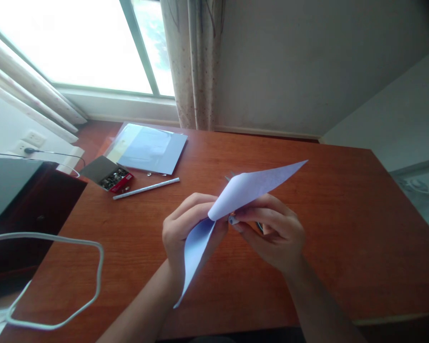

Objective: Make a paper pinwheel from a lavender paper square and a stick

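Over the middle of a brown wooden desk [343, 228] I hold a light blue sheet of paper [253, 188], bent over on itself into a curl. My left hand [186, 228] grips its lower part, fingers closed around the fold. My right hand [275, 233] pinches the paper from the right. A small dark object shows between its fingers, too hidden to name. One corner of the sheet points up to the right, another hangs down toward me.
At the back left lie a clear folder with blue paper [146, 147], an open box of small metal pieces [109, 175] and a white pencil [146, 188]. A white cable [57, 281] loops at the left edge. Window and curtain stand behind.
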A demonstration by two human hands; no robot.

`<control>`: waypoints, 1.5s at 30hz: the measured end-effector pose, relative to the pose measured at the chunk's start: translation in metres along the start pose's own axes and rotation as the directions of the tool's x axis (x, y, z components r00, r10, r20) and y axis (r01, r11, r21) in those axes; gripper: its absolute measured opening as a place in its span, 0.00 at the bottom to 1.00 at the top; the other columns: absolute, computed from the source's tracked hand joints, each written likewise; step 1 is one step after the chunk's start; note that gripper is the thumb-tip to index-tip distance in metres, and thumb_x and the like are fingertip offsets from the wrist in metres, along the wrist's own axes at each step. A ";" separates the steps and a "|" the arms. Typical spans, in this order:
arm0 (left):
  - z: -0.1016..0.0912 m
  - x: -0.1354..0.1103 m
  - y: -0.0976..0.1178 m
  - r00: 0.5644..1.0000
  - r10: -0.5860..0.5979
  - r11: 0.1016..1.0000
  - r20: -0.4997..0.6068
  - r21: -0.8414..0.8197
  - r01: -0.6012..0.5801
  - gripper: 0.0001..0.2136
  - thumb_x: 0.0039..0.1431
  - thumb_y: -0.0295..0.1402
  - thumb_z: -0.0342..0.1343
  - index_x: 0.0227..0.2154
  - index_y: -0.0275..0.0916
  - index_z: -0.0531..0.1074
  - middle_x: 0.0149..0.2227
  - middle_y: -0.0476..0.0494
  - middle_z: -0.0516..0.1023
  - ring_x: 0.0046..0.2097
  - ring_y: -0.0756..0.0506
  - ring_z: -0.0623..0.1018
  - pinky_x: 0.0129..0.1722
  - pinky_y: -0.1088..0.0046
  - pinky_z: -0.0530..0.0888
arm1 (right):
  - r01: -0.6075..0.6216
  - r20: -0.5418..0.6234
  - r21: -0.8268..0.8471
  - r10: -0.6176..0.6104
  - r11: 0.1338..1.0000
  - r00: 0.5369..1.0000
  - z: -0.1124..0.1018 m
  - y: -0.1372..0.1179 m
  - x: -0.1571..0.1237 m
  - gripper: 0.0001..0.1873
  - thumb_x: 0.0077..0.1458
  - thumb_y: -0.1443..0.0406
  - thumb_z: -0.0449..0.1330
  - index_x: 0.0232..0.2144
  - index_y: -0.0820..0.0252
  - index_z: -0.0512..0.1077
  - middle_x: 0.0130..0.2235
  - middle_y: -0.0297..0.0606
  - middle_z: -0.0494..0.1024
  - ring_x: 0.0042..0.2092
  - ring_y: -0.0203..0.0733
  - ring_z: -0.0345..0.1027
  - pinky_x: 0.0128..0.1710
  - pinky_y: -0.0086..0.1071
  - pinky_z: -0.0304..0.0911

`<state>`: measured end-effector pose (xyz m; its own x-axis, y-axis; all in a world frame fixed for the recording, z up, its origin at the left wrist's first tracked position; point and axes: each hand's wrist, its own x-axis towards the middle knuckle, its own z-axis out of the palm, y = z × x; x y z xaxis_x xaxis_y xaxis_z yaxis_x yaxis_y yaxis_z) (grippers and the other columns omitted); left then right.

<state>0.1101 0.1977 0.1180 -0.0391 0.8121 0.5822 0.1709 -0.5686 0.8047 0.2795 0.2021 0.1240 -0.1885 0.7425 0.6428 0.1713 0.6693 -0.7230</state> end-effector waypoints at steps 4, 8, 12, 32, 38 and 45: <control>0.000 0.002 0.002 1.000 -0.014 1.000 0.008 -0.005 0.014 0.08 0.54 0.18 0.63 0.28 0.37 0.76 0.33 0.46 0.78 0.33 0.50 0.78 0.32 0.75 0.74 | -0.023 0.007 0.044 0.022 0.999 1.000 -0.001 0.000 0.000 0.20 0.55 0.77 0.65 0.46 0.51 0.80 0.41 0.36 0.82 0.41 0.41 0.78 0.41 0.35 0.76; -0.001 0.002 0.003 1.000 -0.012 1.000 0.013 -0.010 0.012 0.07 0.54 0.19 0.63 0.29 0.38 0.77 0.33 0.46 0.78 0.33 0.49 0.78 0.32 0.75 0.75 | -0.019 -0.005 0.039 0.020 0.999 1.000 0.000 0.000 0.000 0.20 0.56 0.77 0.65 0.46 0.51 0.80 0.41 0.36 0.82 0.40 0.41 0.78 0.40 0.34 0.75; -0.001 0.000 0.001 1.000 0.003 1.000 -0.007 0.024 -0.003 0.07 0.54 0.19 0.64 0.29 0.38 0.77 0.34 0.45 0.79 0.33 0.49 0.78 0.31 0.75 0.75 | -0.060 -0.032 0.051 0.062 0.997 0.998 0.001 0.001 -0.003 0.21 0.55 0.78 0.65 0.46 0.51 0.80 0.42 0.36 0.83 0.42 0.41 0.78 0.43 0.36 0.75; -0.004 -0.002 0.003 0.999 -0.012 1.000 0.038 0.021 0.011 0.08 0.54 0.18 0.63 0.34 0.38 0.79 0.34 0.45 0.80 0.33 0.48 0.78 0.32 0.74 0.76 | -0.142 -0.067 0.069 0.146 0.987 0.987 0.005 0.004 -0.010 0.15 0.55 0.74 0.66 0.41 0.51 0.80 0.39 0.36 0.84 0.40 0.42 0.79 0.39 0.35 0.76; -0.004 -0.003 0.005 0.999 -0.020 0.999 0.046 0.029 0.019 0.10 0.52 0.16 0.64 0.33 0.38 0.78 0.34 0.46 0.80 0.34 0.49 0.78 0.33 0.74 0.76 | -0.157 -0.059 0.076 0.162 0.985 0.985 0.007 0.006 -0.012 0.15 0.56 0.73 0.65 0.42 0.49 0.79 0.40 0.35 0.83 0.42 0.44 0.78 0.43 0.39 0.75; -0.003 -0.004 0.004 1.000 -0.016 0.999 0.024 0.033 0.015 0.10 0.53 0.17 0.64 0.33 0.38 0.78 0.35 0.45 0.80 0.34 0.48 0.78 0.33 0.73 0.76 | -0.129 -0.052 0.006 0.129 0.992 0.990 0.004 0.008 -0.010 0.16 0.56 0.73 0.67 0.42 0.47 0.80 0.40 0.34 0.83 0.42 0.45 0.77 0.45 0.41 0.74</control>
<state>0.1075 0.1920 0.1191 -0.0182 0.8242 0.5661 0.2028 -0.5514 0.8093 0.2790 0.1998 0.1112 -0.1142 0.8228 0.5567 0.1883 0.5682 -0.8011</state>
